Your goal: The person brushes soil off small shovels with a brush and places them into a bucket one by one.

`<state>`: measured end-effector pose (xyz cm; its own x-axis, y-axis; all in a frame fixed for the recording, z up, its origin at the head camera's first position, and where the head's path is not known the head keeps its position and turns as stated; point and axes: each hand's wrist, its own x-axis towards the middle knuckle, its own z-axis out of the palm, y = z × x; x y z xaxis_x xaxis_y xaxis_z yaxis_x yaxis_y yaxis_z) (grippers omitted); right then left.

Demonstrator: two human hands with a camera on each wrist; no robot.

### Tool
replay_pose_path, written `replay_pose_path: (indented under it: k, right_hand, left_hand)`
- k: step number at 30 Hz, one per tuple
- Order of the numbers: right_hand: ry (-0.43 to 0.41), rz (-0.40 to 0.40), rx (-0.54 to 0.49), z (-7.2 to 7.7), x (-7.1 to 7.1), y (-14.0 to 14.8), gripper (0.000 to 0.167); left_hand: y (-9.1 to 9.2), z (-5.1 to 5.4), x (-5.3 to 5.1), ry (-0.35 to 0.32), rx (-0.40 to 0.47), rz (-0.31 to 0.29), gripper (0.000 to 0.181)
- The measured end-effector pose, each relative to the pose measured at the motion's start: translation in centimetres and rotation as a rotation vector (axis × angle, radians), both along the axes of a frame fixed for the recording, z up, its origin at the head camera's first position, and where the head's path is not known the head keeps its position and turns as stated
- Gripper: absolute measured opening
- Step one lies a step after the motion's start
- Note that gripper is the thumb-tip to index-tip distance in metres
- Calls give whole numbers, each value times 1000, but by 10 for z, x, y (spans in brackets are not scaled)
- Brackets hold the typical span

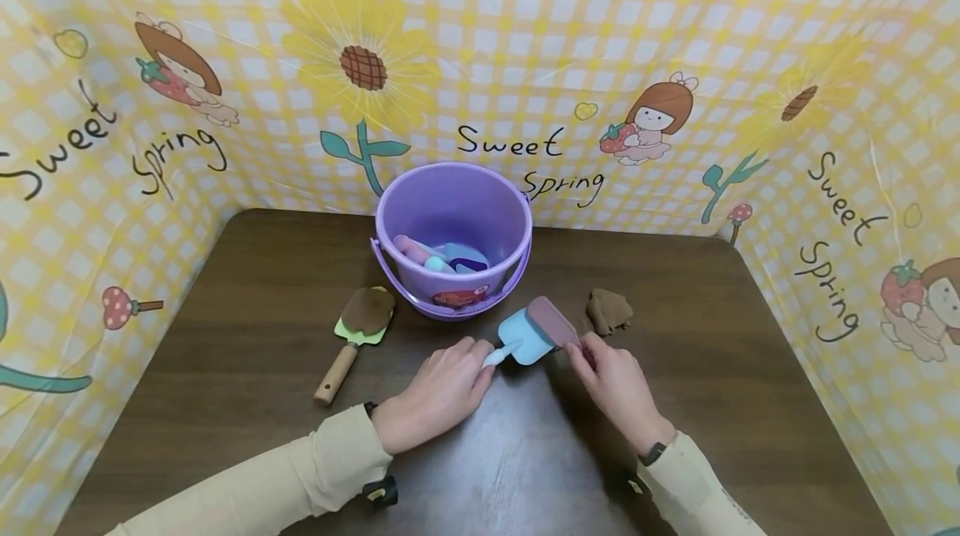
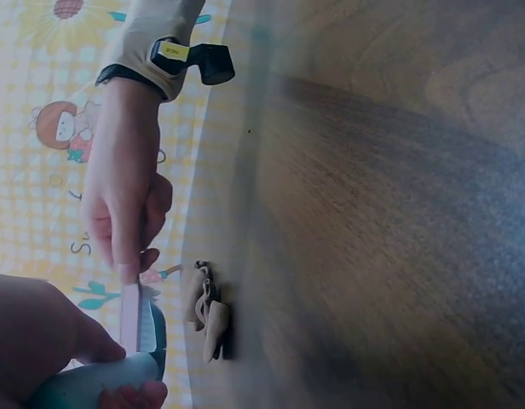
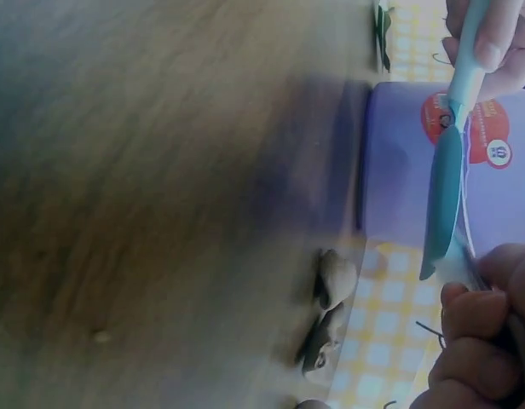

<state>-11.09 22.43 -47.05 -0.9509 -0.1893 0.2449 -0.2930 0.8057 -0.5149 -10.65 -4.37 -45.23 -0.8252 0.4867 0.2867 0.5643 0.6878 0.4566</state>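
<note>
My left hand (image 1: 442,386) grips the pale handle of a light blue toy shovel (image 1: 517,328), its blade turned to the right. With my right hand (image 1: 618,386) I hold a mauve flat-headed tool (image 1: 551,320) by its near end. That head overlaps the right part of the blue blade; its exact kind is unclear, and my fingers hide its handle. In the left wrist view the tool shows as a thin pinkish bar (image 2: 130,319) against the shovel. The right wrist view shows the shovel's blade (image 3: 445,200) edge-on, raised off the tabletop.
Behind my hands stands a purple bucket (image 1: 453,269) with several toys inside. A green trowel (image 1: 330,378) with a wooden handle lies to the left, a brown lump (image 1: 369,310) on its blade. Brown clumps (image 1: 609,311) sit at right. Patterned cloth (image 1: 465,61) walls the table (image 1: 277,269).
</note>
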Motion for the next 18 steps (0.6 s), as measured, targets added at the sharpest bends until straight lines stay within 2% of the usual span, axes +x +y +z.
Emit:
replay_pose_path:
  k: [8, 10, 14, 18]
  right_hand:
    - [-52, 130, -12, 2, 1, -9, 16]
    - [-57, 120, -4, 2, 1, -8, 17]
    - [-42, 46, 17, 1, -2, 0, 20]
    - [12, 21, 29, 3, -4, 0, 21]
  left_hand:
    - [1, -1, -1, 0, 15, -3, 12]
    - [0, 0, 0, -3, 23, -4, 13]
    - [-1, 0, 1, -1, 27, -11, 12]
    - [-1, -1, 0, 10, 28, -5, 12]
